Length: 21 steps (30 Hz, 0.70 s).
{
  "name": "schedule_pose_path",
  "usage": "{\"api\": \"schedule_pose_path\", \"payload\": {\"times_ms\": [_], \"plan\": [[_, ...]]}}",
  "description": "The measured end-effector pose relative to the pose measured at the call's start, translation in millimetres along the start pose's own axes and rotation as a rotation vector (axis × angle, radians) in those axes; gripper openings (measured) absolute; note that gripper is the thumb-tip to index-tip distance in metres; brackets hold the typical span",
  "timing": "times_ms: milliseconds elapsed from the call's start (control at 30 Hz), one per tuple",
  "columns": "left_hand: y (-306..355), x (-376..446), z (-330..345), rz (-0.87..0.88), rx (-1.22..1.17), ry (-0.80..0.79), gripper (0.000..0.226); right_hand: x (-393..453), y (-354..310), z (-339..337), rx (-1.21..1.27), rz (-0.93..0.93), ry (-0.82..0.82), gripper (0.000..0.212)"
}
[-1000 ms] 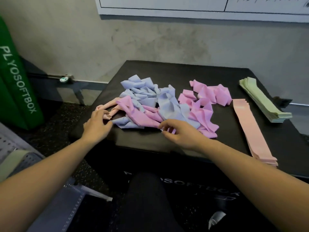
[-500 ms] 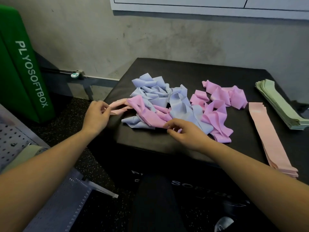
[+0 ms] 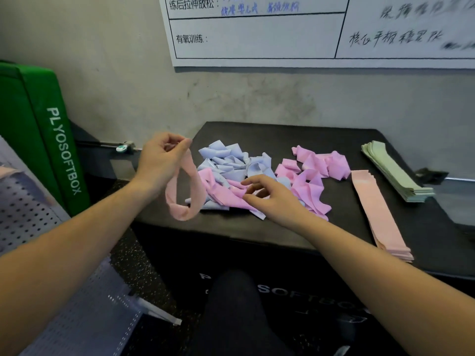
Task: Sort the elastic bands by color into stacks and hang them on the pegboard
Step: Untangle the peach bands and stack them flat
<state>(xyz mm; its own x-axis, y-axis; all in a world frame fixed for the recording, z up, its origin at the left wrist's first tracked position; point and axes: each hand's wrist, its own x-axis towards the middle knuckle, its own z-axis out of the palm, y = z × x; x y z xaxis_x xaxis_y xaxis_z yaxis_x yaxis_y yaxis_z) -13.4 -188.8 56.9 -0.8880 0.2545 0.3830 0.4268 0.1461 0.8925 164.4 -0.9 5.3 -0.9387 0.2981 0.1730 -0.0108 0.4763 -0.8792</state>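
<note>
Lifted since the earlier frame: my left hand (image 3: 160,160) pinches a peach band (image 3: 183,194), now dangling clear left of the mixed pile (image 3: 257,176) on the black plyo box (image 3: 282,134). Right hand (image 3: 270,196) hovers loose-fingered, holding nothing. Band looks light, floppy, stretchy; I'd grip both ends to flatten it.

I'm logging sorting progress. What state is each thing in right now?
Left hand: pinches a peach band, lifted.
Peach band: dangling as an open loop.
Right hand: fingers loosely curled over the pile, gripping nothing.
Mixed pile: blue and pink bands, crumpled, unsorted.
Peach stack: flat, stacked.
Green stack: flat, stacked.
</note>
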Motion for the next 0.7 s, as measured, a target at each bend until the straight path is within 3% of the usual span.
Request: {"api": "schedule_pose_path", "payload": {"times_ms": [233,333,433,600,700], "plan": [[58,-64,54,-0.064,-0.196,-0.232,0.021,-38,-27,-18,0.066,-0.021,0.120,0.046],[79,-89,80,-0.120,-0.292,-0.316,0.014,-57,-29,-31,0.076,0.042,0.184,0.042],[95,-108,102,-0.177,-0.360,-0.420,0.012,-75,-27,-52,0.035,0.089,0.291,0.022],[108,-123,126,-0.177,-0.311,-0.576,0.009,-110,-22,-82,0.164,0.155,0.270,0.019],[113,-133,135,-0.189,-0.278,-0.747,0.018,-127,-17,-95,0.235,0.178,0.251,0.020]]}}
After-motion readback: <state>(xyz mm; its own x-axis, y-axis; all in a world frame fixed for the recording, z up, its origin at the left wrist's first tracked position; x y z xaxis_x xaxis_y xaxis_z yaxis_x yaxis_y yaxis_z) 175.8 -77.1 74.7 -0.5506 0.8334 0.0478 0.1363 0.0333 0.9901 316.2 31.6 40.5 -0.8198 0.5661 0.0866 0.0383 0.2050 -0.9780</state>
